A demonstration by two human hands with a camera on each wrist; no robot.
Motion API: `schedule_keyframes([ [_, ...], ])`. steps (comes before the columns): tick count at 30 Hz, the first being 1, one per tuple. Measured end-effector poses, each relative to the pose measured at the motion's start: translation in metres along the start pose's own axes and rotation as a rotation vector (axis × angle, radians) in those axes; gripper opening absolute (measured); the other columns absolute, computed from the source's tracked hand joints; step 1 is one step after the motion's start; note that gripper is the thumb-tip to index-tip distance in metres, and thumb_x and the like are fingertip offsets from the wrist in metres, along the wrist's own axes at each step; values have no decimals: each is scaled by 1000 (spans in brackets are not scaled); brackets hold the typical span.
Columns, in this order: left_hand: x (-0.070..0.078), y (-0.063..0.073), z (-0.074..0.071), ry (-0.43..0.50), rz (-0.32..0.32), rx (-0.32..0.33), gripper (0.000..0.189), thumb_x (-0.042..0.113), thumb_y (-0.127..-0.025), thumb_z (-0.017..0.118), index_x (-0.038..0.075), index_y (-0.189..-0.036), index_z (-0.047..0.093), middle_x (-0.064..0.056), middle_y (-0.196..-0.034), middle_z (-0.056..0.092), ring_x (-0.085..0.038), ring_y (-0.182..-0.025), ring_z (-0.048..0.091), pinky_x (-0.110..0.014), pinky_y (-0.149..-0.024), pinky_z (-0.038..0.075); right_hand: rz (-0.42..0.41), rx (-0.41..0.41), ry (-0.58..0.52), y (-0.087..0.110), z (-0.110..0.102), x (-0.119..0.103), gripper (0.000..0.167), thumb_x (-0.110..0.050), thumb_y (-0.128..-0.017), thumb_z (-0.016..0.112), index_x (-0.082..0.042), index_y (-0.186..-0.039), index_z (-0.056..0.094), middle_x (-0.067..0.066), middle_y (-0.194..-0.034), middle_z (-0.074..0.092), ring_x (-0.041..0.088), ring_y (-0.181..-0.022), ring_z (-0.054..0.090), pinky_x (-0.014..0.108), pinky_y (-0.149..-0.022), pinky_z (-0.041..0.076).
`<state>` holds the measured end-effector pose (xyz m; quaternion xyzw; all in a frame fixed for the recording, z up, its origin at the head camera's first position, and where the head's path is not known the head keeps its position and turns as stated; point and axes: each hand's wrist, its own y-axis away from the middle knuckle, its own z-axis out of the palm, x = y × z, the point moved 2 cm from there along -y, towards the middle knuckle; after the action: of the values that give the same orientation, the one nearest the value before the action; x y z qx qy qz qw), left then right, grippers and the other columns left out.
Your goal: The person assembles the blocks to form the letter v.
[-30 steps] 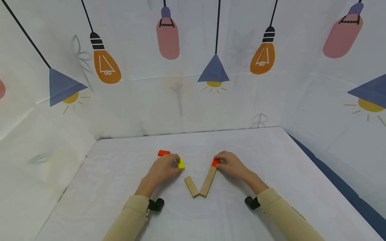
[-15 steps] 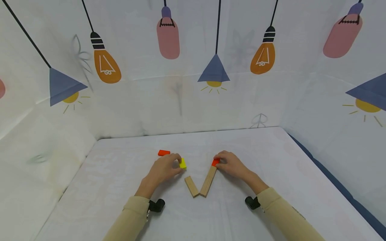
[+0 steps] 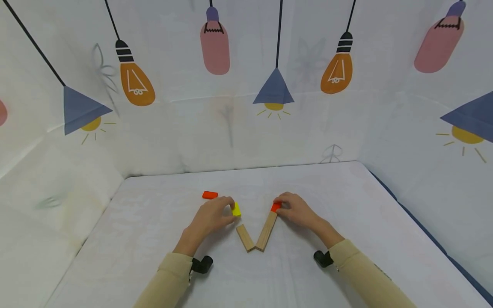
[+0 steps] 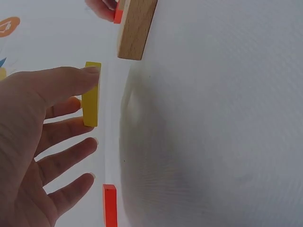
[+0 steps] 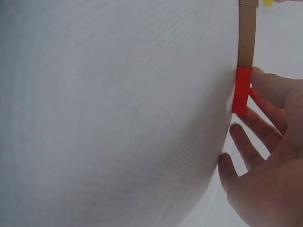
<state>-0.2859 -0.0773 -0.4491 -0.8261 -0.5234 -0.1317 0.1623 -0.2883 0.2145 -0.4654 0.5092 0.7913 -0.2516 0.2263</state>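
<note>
In the head view my left hand [image 3: 209,217] pinches a small yellow block [image 3: 236,209] between thumb and fingers, above and left of the short wooden block [image 3: 245,238]. The left wrist view shows the thumb on the yellow block's [image 4: 90,101] near face, with the last two fingers spread away from it. My right hand [image 3: 297,210] pinches a red block [image 3: 275,207], which is in line with the far end of the longer wooden piece [image 3: 266,232]. Together the wooden pieces form a V, meeting at its near point.
Another red block [image 3: 209,195] lies beyond my left hand. The blocks rest on a table with a white cover [image 3: 154,226]. A white cloth backdrop [image 3: 192,137] printed with lamps rises behind and at both sides. Each wrist wears a small black camera [image 3: 202,264].
My left hand has shifted slightly to the right with the yellow block, bringing it closer to the short wooden block's far end. The right hand stays in place on the red block.
</note>
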Motion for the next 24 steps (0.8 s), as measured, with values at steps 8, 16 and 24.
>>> schedule_keyframes([
  [8,2,2,1,-53,36,12,26,34,-83,78,25,-103,65,7,-111,69,-14,-93,62,-35,-85,53,10,-4,-5,0,0,-1,26,-10,-89,71,-6,-115,70,10,-117,68,33,-117,59,53,-104,44],
  [16,4,5,3,-70,49,13,25,34,-83,78,26,-102,65,7,-110,69,-13,-91,61,-34,-83,53,17,-4,4,0,0,1,27,-9,-88,71,-5,-115,70,10,-118,68,33,-118,59,52,-105,43],
  [24,6,7,3,-94,59,5,23,35,-83,78,25,-99,65,7,-106,68,-11,-83,57,-31,-77,50,8,-3,-1,0,0,1,27,-9,-88,71,-5,-115,70,10,-118,68,33,-119,59,53,-105,43],
])
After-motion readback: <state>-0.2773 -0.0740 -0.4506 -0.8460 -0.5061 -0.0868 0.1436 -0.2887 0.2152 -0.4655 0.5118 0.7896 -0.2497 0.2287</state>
